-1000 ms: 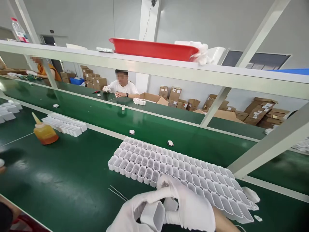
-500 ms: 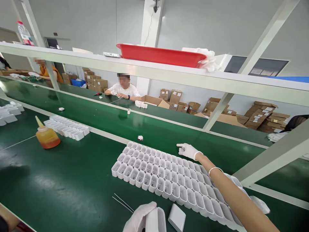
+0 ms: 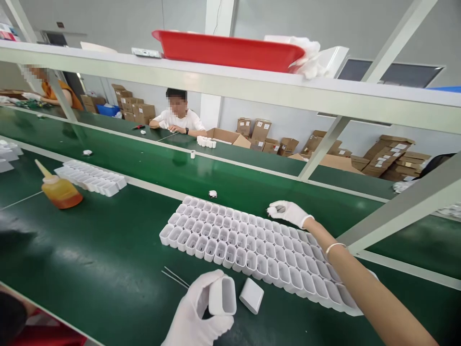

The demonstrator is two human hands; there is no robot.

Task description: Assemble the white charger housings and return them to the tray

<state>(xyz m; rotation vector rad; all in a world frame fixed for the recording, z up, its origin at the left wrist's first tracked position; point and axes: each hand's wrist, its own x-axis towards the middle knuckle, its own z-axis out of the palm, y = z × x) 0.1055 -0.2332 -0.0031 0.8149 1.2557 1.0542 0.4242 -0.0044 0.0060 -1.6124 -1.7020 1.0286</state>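
Observation:
White-gloved, my left hand point(image 3: 201, 307) grips a hollow white case point(image 3: 222, 295) at the bottom centre, its open end facing right. Beside it a second white case point(image 3: 251, 295) lies on the green table, and tweezers point(image 3: 175, 277) rest to the upper left. My right hand point(image 3: 288, 213), also gloved, reaches over the belt behind the rows of open white cases point(image 3: 248, 245), fingertips closed on a small white and dark part point(image 3: 272, 211). Another small white part point(image 3: 212, 194) lies on the green belt to its left.
A yellow bottle point(image 3: 62, 192) and more white cases point(image 3: 90, 178) stand at left. A shelf point(image 3: 216, 79) crosses above, bearing a red tray point(image 3: 226, 52). A person point(image 3: 178, 117) sits across the belt; a slanted post point(image 3: 403, 206) rises at right.
My left hand has come further into view with its case. My right hand's fingers have closed on a small part. The view has tilted down.

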